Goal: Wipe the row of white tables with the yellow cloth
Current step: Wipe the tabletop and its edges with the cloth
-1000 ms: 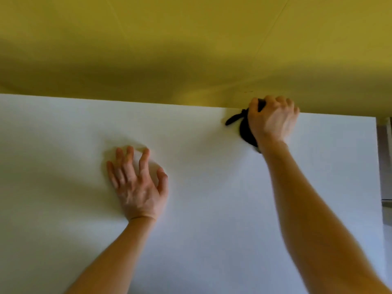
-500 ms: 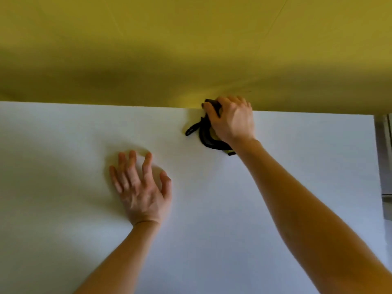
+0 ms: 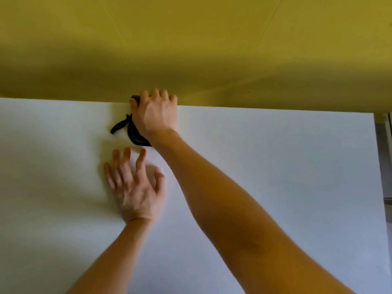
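Observation:
A white table point(image 3: 275, 166) fills the lower part of the head view. At its far edge, where it meets the yellow panel, my right hand point(image 3: 156, 115) grips a bunched cloth point(image 3: 135, 136) and presses it onto the table. The cloth looks black here, and a thin tail of it sticks out to the left. Most of it is hidden under my palm. My left hand point(image 3: 135, 187) rests flat on the table just in front of the cloth, fingers spread, holding nothing.
A yellow panel point(image 3: 191, 49) rises straight behind the table's far edge. The table's right edge runs down at the far right, with a grey gap point(image 3: 385, 155) beyond it. The white surface continues out of view to the left.
My right hand has slid the cloth leftward along the far edge, from the right part of the table to just above my left hand. The left hand stays planted.

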{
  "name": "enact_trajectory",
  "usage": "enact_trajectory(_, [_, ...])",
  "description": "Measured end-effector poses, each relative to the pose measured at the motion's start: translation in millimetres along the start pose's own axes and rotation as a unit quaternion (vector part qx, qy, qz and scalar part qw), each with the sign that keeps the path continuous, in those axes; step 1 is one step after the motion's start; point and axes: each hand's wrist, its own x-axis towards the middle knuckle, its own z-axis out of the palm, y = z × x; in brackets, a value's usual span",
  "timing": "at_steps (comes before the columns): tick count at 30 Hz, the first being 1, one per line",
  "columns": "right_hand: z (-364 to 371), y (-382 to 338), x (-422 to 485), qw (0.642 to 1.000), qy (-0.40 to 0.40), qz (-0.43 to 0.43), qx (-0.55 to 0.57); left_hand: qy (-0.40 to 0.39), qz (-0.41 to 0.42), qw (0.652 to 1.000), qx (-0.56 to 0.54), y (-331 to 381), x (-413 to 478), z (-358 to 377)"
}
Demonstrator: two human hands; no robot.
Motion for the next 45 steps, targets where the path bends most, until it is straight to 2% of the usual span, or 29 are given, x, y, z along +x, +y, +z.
enact_trajectory(2, [-5,44,-5,1.0,-0.006,-0.02,0.018,0.006,0.001,1.0,0.004,-2,1,2])
enact_trajectory(3, [-10,77,-11,1.0,0.007,-0.003,0.023,0.01,0.0,1.0,0.005,-3,2,3])
enact_trajectory(6, [-39,201,-44,0.993,0.077,0.086,0.009,0.012,0.018,1.0,0.018,2,3,-2])
enact_trajectory(8, [-65,276,-72,0.986,0.095,0.136,-0.007,0.016,0.046,0.999,0.021,5,3,-6])
enact_trajectory(10, [-79,315,-89,0.974,0.107,0.196,-0.028,0.015,0.073,0.997,0.027,11,5,-11])
enact_trajectory(12, [-74,306,-85,0.959,0.117,0.252,-0.05,0.009,0.1,0.995,0.024,28,5,-18])
enact_trajectory(13, [-68,287,-75,0.961,0.109,0.251,-0.05,0.004,0.12,0.993,0.019,42,3,-20])
enact_trajectory(16, [-52,205,-49,0.991,0.023,0.131,-0.019,-0.04,0.162,0.986,0.0,103,-6,-15])
enact_trajectory(19, [-48,164,-37,0.999,-0.008,0.05,0.012,-0.063,0.107,0.992,-0.002,152,-23,-2])
enact_trajectory(21, [-51,187,-36,0.999,-0.004,0.019,0.038,-0.044,0.076,0.996,-0.008,163,-28,6])
enact_trajectory(23, [-56,240,-47,0.998,0.02,0.031,0.054,-0.032,0.075,0.997,-0.015,160,-32,9])
enact_trajectory(27, [-94,382,-90,0.982,0.092,0.164,0.007,-0.033,0.07,0.997,-0.021,162,-33,12])
enact_trajectory(30, [-106,406,-98,0.957,0.11,0.267,-0.025,-0.035,0.074,0.996,-0.028,162,-32,14])
enact_trajectory(32, [-97,363,-86,0.948,0.114,0.292,-0.052,-0.035,0.075,0.996,-0.032,159,-33,14])
enact_trajectory(33, [-88,331,-75,0.957,0.102,0.268,-0.048,-0.032,0.075,0.996,-0.032,157,-33,15])
enact_trajectory(36, [-59,210,-41,0.992,0.016,0.122,-0.014,-0.024,0.079,0.996,-0.03,158,-33,14])
enact_trajectory(39, [-49,139,-16,0.997,-0.066,0.028,0.02,-0.009,0.079,0.996,-0.029,163,-36,11])
enact_trajectory(42, [-51,174,-19,0.997,-0.066,0.013,0.034,-0.01,0.083,0.996,-0.018,161,-33,12])
enact_trajectory(45, [-68,282,-53,0.996,0.018,0.077,0.033,-0.014,0.082,0.996,-0.022,158,-34,16])
